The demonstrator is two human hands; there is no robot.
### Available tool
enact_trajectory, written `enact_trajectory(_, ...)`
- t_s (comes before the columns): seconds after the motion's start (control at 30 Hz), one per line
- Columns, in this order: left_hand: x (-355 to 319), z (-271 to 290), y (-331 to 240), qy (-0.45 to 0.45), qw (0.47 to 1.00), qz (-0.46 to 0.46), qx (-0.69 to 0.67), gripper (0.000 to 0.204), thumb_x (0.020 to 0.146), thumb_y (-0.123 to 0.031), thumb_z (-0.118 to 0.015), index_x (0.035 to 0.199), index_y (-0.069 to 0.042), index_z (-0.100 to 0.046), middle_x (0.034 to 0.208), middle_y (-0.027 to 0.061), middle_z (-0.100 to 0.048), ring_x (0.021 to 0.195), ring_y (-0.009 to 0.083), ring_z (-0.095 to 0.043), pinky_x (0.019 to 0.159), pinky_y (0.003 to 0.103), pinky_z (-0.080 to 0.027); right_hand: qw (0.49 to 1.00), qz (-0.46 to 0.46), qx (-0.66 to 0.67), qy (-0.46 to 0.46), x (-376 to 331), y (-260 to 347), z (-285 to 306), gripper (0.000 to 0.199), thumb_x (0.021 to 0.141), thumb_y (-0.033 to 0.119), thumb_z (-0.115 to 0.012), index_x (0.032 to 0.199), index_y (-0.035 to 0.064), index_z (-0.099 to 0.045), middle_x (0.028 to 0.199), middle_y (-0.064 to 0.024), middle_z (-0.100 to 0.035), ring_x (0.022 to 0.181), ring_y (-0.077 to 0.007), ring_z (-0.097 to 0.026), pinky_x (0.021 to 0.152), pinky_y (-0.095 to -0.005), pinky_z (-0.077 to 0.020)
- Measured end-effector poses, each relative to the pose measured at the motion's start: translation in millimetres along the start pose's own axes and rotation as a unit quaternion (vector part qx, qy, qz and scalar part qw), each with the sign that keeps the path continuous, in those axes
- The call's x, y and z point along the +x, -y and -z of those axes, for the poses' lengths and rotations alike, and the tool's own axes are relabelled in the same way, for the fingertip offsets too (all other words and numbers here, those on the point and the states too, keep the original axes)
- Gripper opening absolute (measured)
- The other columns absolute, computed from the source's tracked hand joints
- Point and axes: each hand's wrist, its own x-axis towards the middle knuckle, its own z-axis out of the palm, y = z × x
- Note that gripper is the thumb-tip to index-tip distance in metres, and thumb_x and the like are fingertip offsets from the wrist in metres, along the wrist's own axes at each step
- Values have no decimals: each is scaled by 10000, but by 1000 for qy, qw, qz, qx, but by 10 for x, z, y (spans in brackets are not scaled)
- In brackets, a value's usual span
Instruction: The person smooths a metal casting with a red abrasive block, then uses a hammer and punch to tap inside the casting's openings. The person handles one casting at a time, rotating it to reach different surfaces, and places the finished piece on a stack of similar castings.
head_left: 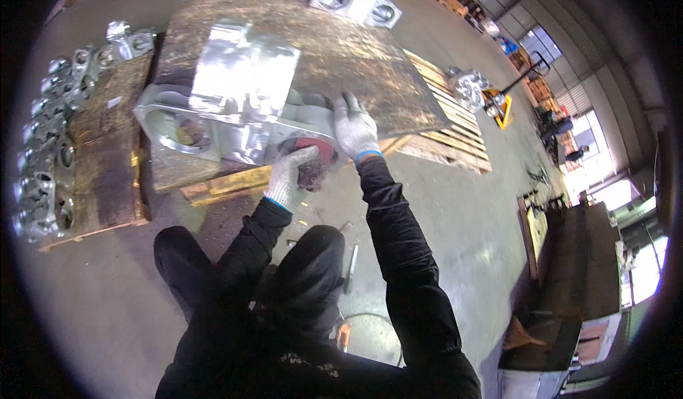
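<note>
A large silvery metal casting (245, 141) with a round opening at each end lies on a worn wooden board (341, 50). My left hand (286, 177), in a white knit glove, is closed around a reddish-brown abrasive pad (311, 175). The pad is at the casting's right-hand opening; whether it touches the inner wall is hard to make out. Also gloved, my right hand (356, 130) lies over the casting's right end with its fingers stretched out. A shiny flat plate-like face (245, 71) rises from the casting's middle.
More castings stand in a row (53, 150) on a board at the left, and another casting (356, 2) is on the floor beyond. A slatted pallet (448, 128) and a yellow pallet jack (500, 108) are to the right. Metal tools (351, 267) lie beside my knee.
</note>
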Motion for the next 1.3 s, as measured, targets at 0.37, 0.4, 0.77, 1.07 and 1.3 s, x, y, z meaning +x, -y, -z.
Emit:
enact_trajectory(0.37,312,5,-7,59,347,-387,852,133,863,-202,-607,857,-165,-735,781,76,-705,751,247,-712,602,437,-531,999,-30,-17,-14,-95,79,99,630,1014,530,-415,1436,75,-526,1396,-260,-564,1304,-438,-516,1118,-492,-396)
enact_trajectory(0.4,312,19,-15,53,401,-372,836,137,856,-193,-617,893,-159,-744,819,85,-720,780,260,-717,634,443,-541,999,-26,-14,-14,-94,103,99,642,1009,544,-418,1439,80,-525,1395,-253,-568,1303,-432,-519,1117,-486,-397)
enact_trajectory(0.77,-57,15,-90,-7,970,-35,-241,166,904,-45,-685,1061,-92,-663,854,65,-688,653,150,-615,542,270,-477,999,-15,-16,24,-6,-62,41,675,1019,570,-359,1430,60,-526,1416,-260,-557,1336,-439,-492,1139,-487,-375)
enact_trajectory(1.07,201,-127,85,-1,850,-337,404,126,861,-120,-701,958,-42,-719,831,100,-714,729,239,-706,674,405,-556,998,-12,-54,30,27,-66,20,729,1017,613,-322,1408,43,-554,1457,-273,-514,1385,-411,-456,1175,-450,-346)
enact_trajectory(1.3,243,-306,-38,61,212,-264,939,201,885,-222,-623,895,-115,-793,874,93,-765,774,287,-734,593,478,-532,999,-16,-20,44,-102,30,199,733,1004,643,-362,1453,86,-518,1480,-219,-513,1384,-421,-454,1159,-496,-334)
